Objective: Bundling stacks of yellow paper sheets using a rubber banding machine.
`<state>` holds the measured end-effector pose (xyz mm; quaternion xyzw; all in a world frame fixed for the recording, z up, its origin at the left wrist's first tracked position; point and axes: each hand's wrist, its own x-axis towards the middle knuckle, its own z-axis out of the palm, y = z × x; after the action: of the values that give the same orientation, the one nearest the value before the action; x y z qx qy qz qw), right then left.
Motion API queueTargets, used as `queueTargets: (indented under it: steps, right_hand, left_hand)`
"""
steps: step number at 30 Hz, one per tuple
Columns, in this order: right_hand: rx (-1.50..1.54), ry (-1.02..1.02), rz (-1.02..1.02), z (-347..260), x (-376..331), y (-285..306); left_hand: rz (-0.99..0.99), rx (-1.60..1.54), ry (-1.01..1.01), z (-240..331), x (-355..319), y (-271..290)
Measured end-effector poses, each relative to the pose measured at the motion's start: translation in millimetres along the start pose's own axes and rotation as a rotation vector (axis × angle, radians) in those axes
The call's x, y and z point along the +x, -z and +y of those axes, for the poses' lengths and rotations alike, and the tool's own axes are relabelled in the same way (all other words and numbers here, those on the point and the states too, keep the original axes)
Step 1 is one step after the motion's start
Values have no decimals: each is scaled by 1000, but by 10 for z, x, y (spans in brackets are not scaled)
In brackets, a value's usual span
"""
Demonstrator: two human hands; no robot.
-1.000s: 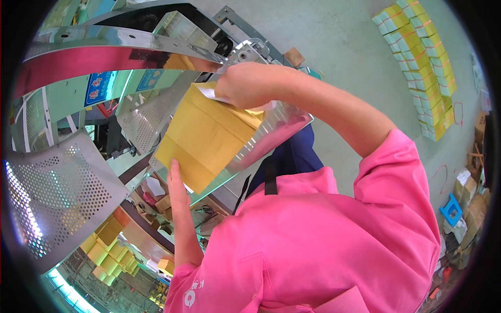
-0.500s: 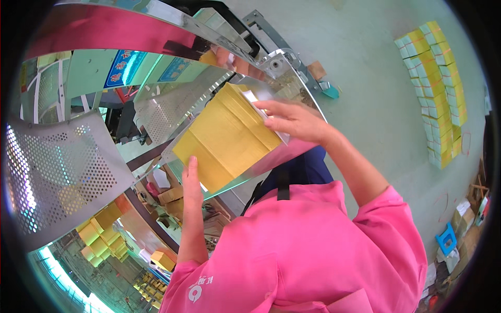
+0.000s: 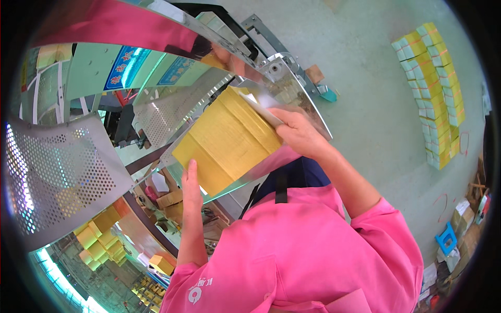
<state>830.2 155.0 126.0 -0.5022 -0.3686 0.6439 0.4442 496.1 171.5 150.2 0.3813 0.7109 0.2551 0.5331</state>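
Note:
In front of me a ridged block of yellow paper (image 3: pixel 227 141) lies tilted on the machine's metal and glass bed. My left hand (image 3: pixel 191 183) grips its lower left edge, thumb up along the side; the other fingers are mostly hidden. At the opposite end, a thin pale flat piece (image 3: pixel 267 113) stands against the paper. The fingers of my right hand (image 3: pixel 301 134) are closed over its upper edge, close to the block's right corner. Whether that piece is card or metal I cannot tell.
A perforated metal guard (image 3: pixel 68 177) curves at the left. Above the bed runs a shiny machine panel (image 3: pixel 182 49). Banded yellow and white paper bundles (image 3: pixel 428 94) stand in rows on the floor at right. A blue plastic stool (image 3: pixel 446 238) sits near boxes at lower right.
My right hand has slid down along the pale piece, and its outstretched fingers have closed over the edge. The left hand and the yellow block have barely moved.

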Motion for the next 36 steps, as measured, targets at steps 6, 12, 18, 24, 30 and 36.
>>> queueTargets:
  steps: [6,12,18,24,30,36]
  right_hand:
    - [-413,278,252,46,98,-85]
    - [-336,213,206,219,163,-169]
    - [-266,202,177,210,190,-194]
    - [-183,139,135,153,186,-198]
    - [-248,94,104,-1,158,-235]
    - [-2,-8,-16,74,214,-189]
  left_hand:
    - [19,16,27,-8,-19,30]
    - [-4,28,13,-21,-8,30]
    - [0,-8,8,-39,-3,28]
    - [-32,-26,-30,7,-30,-9]
    - [-1,-12,-36,-63,-19,8]
    - [28,73,-152,-23,-77,-97]
